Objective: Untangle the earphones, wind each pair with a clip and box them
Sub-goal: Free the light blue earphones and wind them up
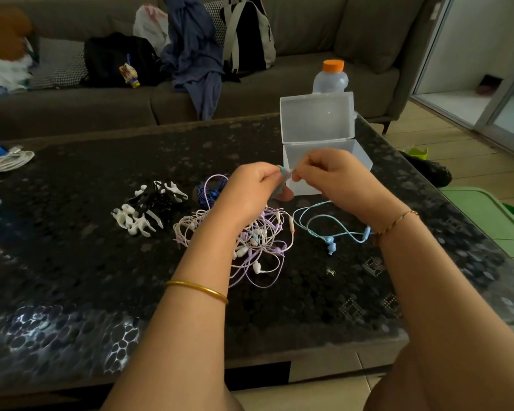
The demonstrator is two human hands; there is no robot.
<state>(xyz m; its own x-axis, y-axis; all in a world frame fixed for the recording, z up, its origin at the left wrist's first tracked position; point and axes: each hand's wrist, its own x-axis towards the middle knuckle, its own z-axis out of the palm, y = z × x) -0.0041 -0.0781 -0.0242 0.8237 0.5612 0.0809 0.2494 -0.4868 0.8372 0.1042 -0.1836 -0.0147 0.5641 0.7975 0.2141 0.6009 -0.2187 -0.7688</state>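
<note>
Above the dark table, my left hand grips a small clip with light blue cable wound on it. My right hand pinches the same light blue earphone cable close to the clip; the rest of that cable trails onto the table, its earbuds lying by my right wrist. Under my left wrist lies a tangled heap of pink, purple and white earphones. Dark blue earphones lie behind it. A pile of black and white winder clips sits to the left. The clear plastic box stands open behind my hands.
A bottle with an orange cap stands behind the box. A coiled white cable lies at the table's far left edge. Behind the table a grey sofa carries bags and clothes. A green lid sits on the right.
</note>
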